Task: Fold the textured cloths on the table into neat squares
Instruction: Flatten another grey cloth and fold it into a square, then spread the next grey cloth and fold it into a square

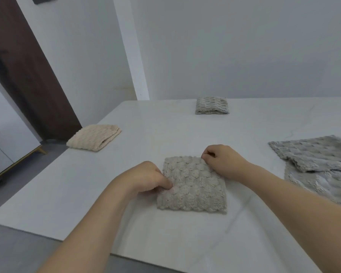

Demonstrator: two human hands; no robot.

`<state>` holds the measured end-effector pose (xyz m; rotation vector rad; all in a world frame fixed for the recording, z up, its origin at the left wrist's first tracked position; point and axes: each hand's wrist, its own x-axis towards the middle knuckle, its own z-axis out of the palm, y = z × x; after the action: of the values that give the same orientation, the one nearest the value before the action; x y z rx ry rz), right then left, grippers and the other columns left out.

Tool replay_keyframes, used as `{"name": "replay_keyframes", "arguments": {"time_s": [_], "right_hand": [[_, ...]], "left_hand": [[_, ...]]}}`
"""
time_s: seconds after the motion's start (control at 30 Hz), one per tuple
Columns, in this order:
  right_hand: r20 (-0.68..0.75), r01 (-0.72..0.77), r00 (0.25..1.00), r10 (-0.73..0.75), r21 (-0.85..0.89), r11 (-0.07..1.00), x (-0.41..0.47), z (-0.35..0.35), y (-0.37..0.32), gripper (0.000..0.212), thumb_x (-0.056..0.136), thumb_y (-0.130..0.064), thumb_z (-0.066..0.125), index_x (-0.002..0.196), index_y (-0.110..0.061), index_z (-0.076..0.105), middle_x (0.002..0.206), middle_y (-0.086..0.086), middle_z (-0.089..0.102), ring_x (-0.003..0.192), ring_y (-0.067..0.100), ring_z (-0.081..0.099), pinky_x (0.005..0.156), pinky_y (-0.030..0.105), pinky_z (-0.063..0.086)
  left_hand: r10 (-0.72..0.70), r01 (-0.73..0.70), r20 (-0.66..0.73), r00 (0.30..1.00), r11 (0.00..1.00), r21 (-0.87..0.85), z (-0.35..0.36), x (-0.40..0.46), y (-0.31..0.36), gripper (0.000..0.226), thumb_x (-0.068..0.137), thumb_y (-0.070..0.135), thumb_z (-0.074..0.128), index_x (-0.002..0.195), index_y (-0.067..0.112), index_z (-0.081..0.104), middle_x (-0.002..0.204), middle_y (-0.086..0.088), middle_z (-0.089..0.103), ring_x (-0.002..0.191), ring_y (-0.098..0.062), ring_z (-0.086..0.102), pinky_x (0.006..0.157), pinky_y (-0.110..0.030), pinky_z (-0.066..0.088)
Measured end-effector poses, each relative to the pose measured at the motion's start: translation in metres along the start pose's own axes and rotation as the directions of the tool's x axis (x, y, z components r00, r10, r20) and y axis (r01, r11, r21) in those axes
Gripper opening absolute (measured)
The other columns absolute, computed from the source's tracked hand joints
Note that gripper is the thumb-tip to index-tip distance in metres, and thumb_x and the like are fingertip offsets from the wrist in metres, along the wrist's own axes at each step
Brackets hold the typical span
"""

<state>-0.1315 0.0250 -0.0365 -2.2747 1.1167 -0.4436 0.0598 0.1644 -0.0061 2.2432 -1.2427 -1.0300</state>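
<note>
Hands pinch our folded beige cloth [192,186]: left hand [146,177], right hand [223,161]; cream cloth [94,137], grey square [212,105], unfolded grey cloth [319,164] lie apart on the table [165,127].

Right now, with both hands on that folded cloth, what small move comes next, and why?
Probably let go and reach for the grey cloth at right. The beige cloth under the left hand and right hand already looks square, while the grey one lies unfolded.
</note>
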Motion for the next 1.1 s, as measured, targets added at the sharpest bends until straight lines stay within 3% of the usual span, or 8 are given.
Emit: {"name": "replay_keyframes", "arguments": {"time_s": [0.2,0.33,0.43,0.6,0.8,0.9,1.0,1.1], "right_hand": [[0.092,0.004,0.996,-0.001,-0.025,1.000,-0.029,-0.004,-0.013,0.018,0.084,-0.016,0.052,0.075,-0.016,0.068,0.075,-0.005,0.069,0.076,0.015,0.065,0.073,0.032,0.054],[0.121,0.018,0.993,-0.019,0.013,1.000,-0.044,-0.004,-0.015,0.018,0.082,-0.014,0.053,0.072,-0.016,0.068,0.069,-0.008,0.067,0.068,0.014,0.061,0.068,0.032,0.053],[0.140,0.010,0.990,-0.016,0.037,0.999,-0.053,-0.003,-0.018,0.017,0.082,-0.014,0.053,0.072,-0.016,0.068,0.063,-0.011,0.063,0.061,0.009,0.056,0.062,0.026,0.048],[0.161,0.023,0.986,-0.028,0.036,0.999,-0.064,0.000,-0.022,0.017,0.082,-0.015,0.053,0.075,-0.015,0.069,0.066,-0.010,0.064,0.062,0.008,0.054,0.063,0.026,0.048],[0.151,0.033,0.988,-0.041,0.060,0.998,-0.073,0.001,-0.019,0.015,0.084,-0.018,0.056,0.074,-0.017,0.067,0.064,-0.011,0.062,0.060,0.005,0.053,0.063,0.023,0.046],[0.069,0.068,0.995,-0.072,0.057,0.996,-0.066,-0.013,-0.014,0.012,0.090,-0.024,0.058,0.084,-0.018,0.067,0.077,-0.009,0.066,0.073,0.009,0.058,0.068,0.021,0.045],[-0.058,0.079,0.995,-0.079,0.008,0.997,-0.056,-0.043,-0.003,0.009,0.092,-0.023,0.057,0.094,-0.020,0.065,0.089,-0.010,0.062,0.084,0.012,0.057,0.066,0.020,0.038],[-0.131,0.021,0.991,-0.024,-0.020,1.000,-0.049,-0.076,0.021,0.014,0.093,-0.019,0.054,0.104,-0.022,0.063,0.099,-0.008,0.061,0.086,0.012,0.056,0.065,0.020,0.039]], "left_hand": [[0.015,-0.020,0.087,0.996,0.998,0.053,0.002,-0.030,-0.011,0.023,0.072,0.020,0.083,0.062,0.014,0.064,0.055,0.001,0.054,0.050,-0.013,0.047,0.049,-0.017,0.034],[0.008,-0.015,0.115,0.993,0.998,0.056,0.000,-0.040,-0.016,0.019,0.069,0.022,0.085,0.068,0.014,0.068,0.060,0.000,0.056,0.057,-0.016,0.048,0.057,-0.021,0.036],[-0.006,-0.012,0.152,0.988,0.993,0.117,-0.001,-0.045,-0.018,0.027,0.065,0.026,0.085,0.056,0.017,0.062,0.057,0.000,0.055,0.059,-0.018,0.046,0.064,-0.027,0.034],[-0.013,-0.022,0.204,0.979,0.985,0.169,0.000,-0.053,-0.019,0.034,0.070,0.022,0.083,0.047,0.018,0.058,0.052,0.002,0.055,0.055,-0.015,0.045,0.058,-0.026,0.033],[-0.068,0.008,0.222,0.973,0.965,0.261,0.000,-0.060,-0.012,0.024,0.073,0.031,0.076,0.060,0.017,0.061,0.058,0.002,0.059,0.055,-0.015,0.046,0.052,-0.024,0.030],[-0.066,0.036,0.051,0.997,0.892,0.452,-0.002,-0.057,0.007,0.038,0.076,0.052,0.060,0.073,0.014,0.059,0.068,0.001,0.062,0.058,-0.018,0.052,0.057,-0.026,0.035],[0.143,-0.030,-0.185,0.972,0.860,0.509,0.006,-0.048,0.036,0.035,0.085,0.049,0.052,0.088,0.014,0.053,0.079,0.002,0.057,0.068,-0.017,0.052,0.057,-0.028,0.034],[0.301,-0.176,-0.185,0.936,0.852,0.493,0.024,-0.034,0.072,0.030,0.092,0.038,0.049,0.110,0.014,0.052,0.101,0.001,0.058,0.092,-0.019,0.057,0.076,-0.033,0.048]]}}
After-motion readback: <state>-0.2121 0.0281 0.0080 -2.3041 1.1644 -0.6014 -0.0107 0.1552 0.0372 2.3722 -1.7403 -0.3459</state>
